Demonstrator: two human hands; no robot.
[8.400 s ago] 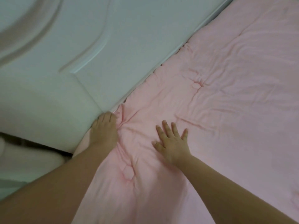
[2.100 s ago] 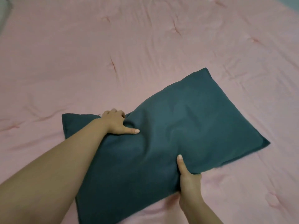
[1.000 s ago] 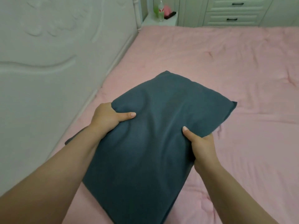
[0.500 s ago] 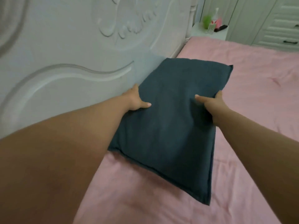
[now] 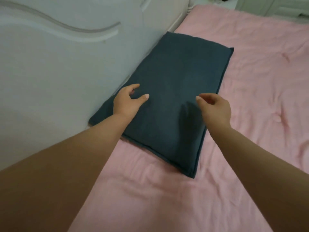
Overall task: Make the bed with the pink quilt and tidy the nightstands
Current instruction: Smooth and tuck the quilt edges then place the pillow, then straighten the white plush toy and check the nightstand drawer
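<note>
a dark teal pillow (image 5: 173, 97), rectangular with a flat stitched flange round its edges and a matte woven cover, lies flat on the pink quilt (image 5: 250, 97) at the head edge of the bed. one long side is pressed against the white headboard (image 5: 58, 64), which is smooth and hard-looking, with a raised curved moulding. the quilt is soft and lightly crumpled, with small tufted dimples and shallow creases, and it covers the bed as far as the frame shows. a shallow dent shows in the pillow's cover just beside the right hand.

the left hand (image 5: 127, 101) rests on the pillow near the headboard side, its fingers loosely spread, thumb stretched out over the fabric, nothing pinched in it. the right hand (image 5: 215, 106) is over the pillow's outer long edge, fingers loosely curled and thumb pointing inward, holding nothing; whether it touches the cover or hangs just above it cannot be told. both forearms reach in from the near edge of the bed.

at the far corner, past the headboard post, a sliver of a white nightstand (image 5: 229, 0) with blurred small things on it shows, and white drawers (image 5: 284, 7) stand beyond the bed.

half a second ago both hands gripped the pillow's sides and held it tilted, its near end raised off the quilt; now it lies flat and both grips have loosened.
</note>
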